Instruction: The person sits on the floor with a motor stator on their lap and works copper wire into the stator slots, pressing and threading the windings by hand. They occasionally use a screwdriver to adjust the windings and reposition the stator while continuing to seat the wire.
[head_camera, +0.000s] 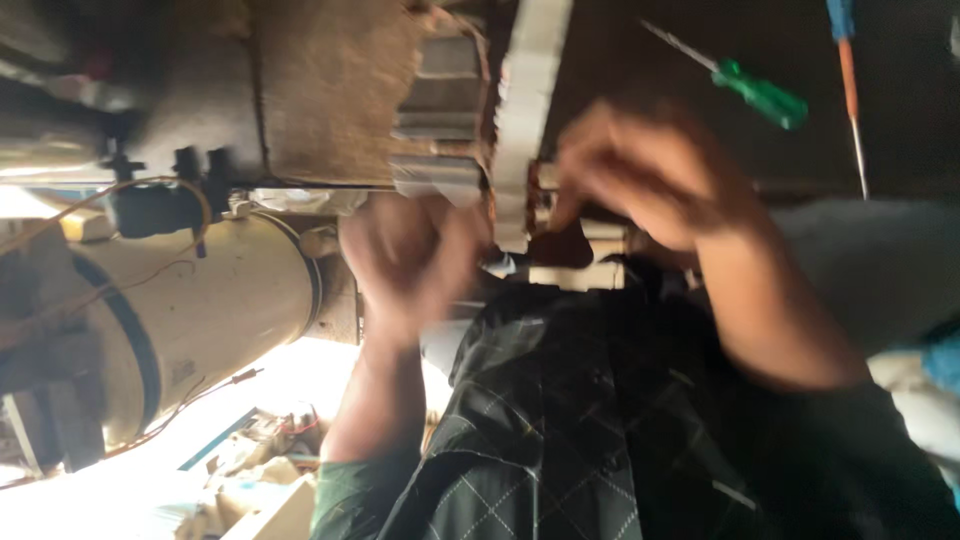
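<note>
Both hands are blurred. The left hand (415, 265) is clenched just below a finned grey metal block (440, 110); whether its grip holds anything cannot be told. The right hand (650, 175) curls beside a pale flat bar (528, 95), its grip also unclear. A green-handled screwdriver (760, 92) lies well apart, and a cream cylindrical motor housing (190, 310) sits left.

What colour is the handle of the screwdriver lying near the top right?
Green, translucent-looking, on the screwdriver; it shows clearly in the head view, the only one.
</note>
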